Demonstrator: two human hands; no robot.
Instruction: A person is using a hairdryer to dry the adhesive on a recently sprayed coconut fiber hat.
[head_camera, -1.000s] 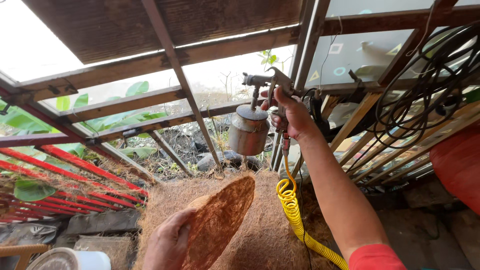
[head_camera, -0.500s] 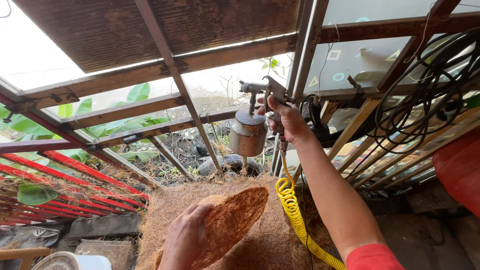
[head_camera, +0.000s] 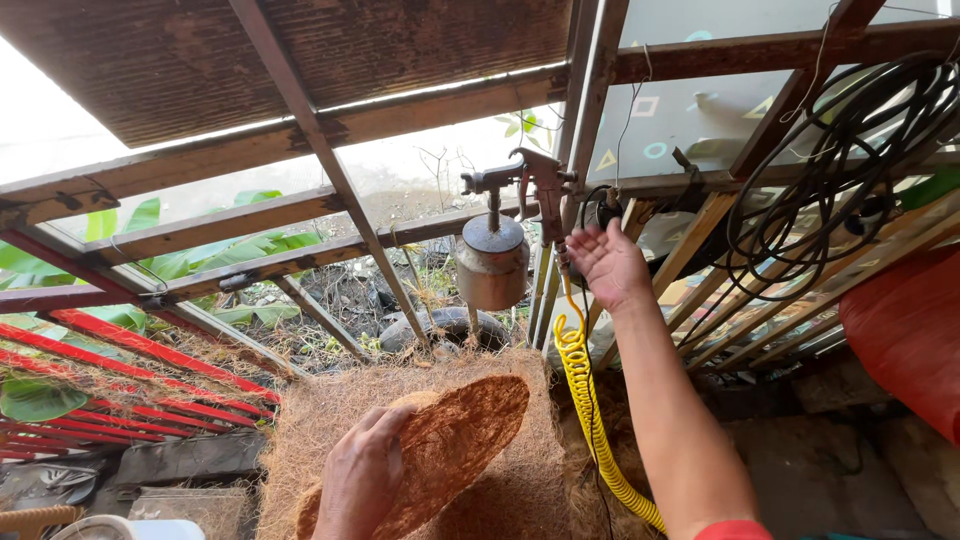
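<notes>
The weathered wooden lattice frame (head_camera: 300, 135) fills most of your view, and everything else hangs on it or lies below it. Under it is one broad heap of loose brown coir fibre (head_camera: 300, 430). On the right, one tangled bundle of black cable (head_camera: 840, 170) hangs from the frame.

One round brown coir disc (head_camera: 470, 430) lies tilted on the heap. Your left hand (head_camera: 360, 480) grasps its near edge, with the fingers curled over the rim. I see no wet sheen or coating on the disc, so I judge the work on it unfinished, though the pictures cannot settle that.

One yellow coiled air hose (head_camera: 585, 400) runs up from beside your right arm to one rusty metal spray gun (head_camera: 530, 185). The gun carries one dented metal cup (head_camera: 492, 262) and hangs by itself on the frame, above and well apart from the disc.

Your right hand (head_camera: 605, 262) is spread wide open with the palm showing. It is just beside the gun's handle and holds nothing. The gun looks parked rather than in use.

That makes two hands, one of them busy.
</notes>
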